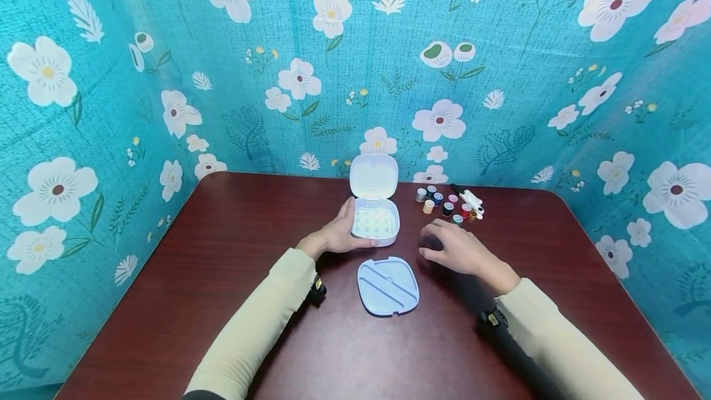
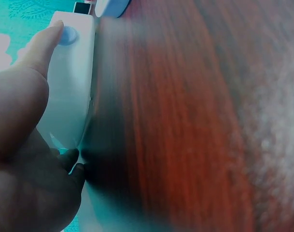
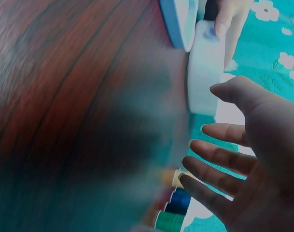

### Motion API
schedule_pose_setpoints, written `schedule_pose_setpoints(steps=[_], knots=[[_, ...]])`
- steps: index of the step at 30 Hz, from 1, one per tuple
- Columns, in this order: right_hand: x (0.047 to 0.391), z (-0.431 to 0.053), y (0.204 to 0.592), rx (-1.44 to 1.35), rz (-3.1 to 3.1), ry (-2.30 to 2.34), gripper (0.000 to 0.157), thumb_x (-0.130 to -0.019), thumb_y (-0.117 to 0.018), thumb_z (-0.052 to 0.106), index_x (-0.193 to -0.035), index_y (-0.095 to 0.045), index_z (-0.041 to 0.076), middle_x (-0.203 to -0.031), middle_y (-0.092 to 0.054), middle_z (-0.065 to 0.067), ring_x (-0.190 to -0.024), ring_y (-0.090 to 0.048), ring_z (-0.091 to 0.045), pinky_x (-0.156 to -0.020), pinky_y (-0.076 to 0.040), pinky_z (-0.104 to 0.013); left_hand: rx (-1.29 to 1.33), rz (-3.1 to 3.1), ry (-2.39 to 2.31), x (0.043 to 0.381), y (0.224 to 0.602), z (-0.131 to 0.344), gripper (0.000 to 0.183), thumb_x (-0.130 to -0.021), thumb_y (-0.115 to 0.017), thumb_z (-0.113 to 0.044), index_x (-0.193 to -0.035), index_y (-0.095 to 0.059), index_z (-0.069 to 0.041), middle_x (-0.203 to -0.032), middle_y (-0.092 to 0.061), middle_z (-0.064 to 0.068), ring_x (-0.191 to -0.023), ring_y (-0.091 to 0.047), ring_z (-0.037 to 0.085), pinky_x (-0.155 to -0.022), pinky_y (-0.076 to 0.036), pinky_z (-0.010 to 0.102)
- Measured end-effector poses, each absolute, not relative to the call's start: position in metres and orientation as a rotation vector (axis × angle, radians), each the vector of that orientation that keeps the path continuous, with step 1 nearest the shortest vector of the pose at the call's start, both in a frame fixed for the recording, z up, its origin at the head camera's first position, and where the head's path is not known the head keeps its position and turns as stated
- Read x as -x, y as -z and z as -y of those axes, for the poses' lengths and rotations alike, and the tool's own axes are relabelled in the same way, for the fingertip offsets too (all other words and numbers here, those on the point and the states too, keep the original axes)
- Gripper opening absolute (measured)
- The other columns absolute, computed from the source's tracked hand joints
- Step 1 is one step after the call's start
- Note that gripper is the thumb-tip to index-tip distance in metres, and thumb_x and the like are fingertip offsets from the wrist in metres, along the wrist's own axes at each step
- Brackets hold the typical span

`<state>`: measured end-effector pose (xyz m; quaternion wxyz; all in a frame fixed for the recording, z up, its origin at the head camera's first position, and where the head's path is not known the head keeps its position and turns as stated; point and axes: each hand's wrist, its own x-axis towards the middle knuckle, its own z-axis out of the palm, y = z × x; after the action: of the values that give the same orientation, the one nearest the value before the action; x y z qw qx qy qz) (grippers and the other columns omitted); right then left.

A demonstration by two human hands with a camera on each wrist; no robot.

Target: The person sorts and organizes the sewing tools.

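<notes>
A small white storage box point(image 1: 393, 238) stands with its hinged lid point(image 1: 374, 176) raised; rows of small pegs show inside. My left hand point(image 1: 336, 233) holds it at the left side, the thumb on the front wall beside a round button point(image 2: 68, 36) and the other fingers round the side. Over the table to the right of the box, my right hand point(image 1: 458, 249) hovers with nothing in it, fingers spread in the right wrist view. Several thread spools point(image 1: 447, 208) in various colours lie just beyond that hand. Between my forearms a flat pale-blue tray point(image 1: 383, 301) with diagonal ridges rests on the table.
Behind the spools lie a white-handled tool point(image 1: 471, 198) and a slim black item point(image 1: 457, 189). A flowered teal cloth point(image 1: 300, 122) hangs along the back and both sides of the dark wooden table point(image 1: 211, 264).
</notes>
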<state>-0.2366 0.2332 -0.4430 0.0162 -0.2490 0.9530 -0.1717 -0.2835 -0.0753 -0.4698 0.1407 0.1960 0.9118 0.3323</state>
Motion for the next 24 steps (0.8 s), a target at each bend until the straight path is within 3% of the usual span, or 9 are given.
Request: schedule_pose_setpoints(steps=[6,13,24], knots=[[0.241,-0.245,0.444,0.733,-2.994,0.546,0.039,-0.090,-0.079,0.028,-0.120,-0.070,0.005,-0.112,-0.069,-0.011,-0.101,-0.063,-0.029,-0.083,-0.057,-0.052,-0.556,-2.629,-0.953,0.283,0.469,0.075,0.129,-0.085,-0.077,-0.057,-0.162,0.010,-0.001,-0.171,0.007,0.016,-0.156,-0.012,0.030,-0.122,-0.024,0.042],[0.245,-0.257,0.446,0.538,-3.051,0.544,0.027,-0.088,-0.079,0.025,-0.108,-0.073,0.007,-0.098,-0.068,-0.008,-0.085,-0.062,-0.022,-0.068,-0.057,-0.047,-0.564,-2.624,-0.969,0.282,0.468,0.075,0.129,-0.085,-0.078,-0.055,-0.162,0.010,-0.001,-0.171,0.006,0.015,-0.156,-0.012,0.030,-0.122,-0.024,0.042],[0.249,-0.273,0.446,0.154,-3.066,0.693,0.020,-0.091,-0.075,0.024,-0.094,-0.065,0.007,-0.081,-0.063,-0.009,-0.074,-0.056,-0.025,-0.057,-0.047,-0.037,-0.574,-2.620,-0.978,0.282,0.468,0.075,0.129,-0.085,-0.078,-0.055,-0.162,0.011,-0.001,-0.171,0.006,0.015,-0.156,-0.013,0.030,-0.122,-0.025,0.042]])
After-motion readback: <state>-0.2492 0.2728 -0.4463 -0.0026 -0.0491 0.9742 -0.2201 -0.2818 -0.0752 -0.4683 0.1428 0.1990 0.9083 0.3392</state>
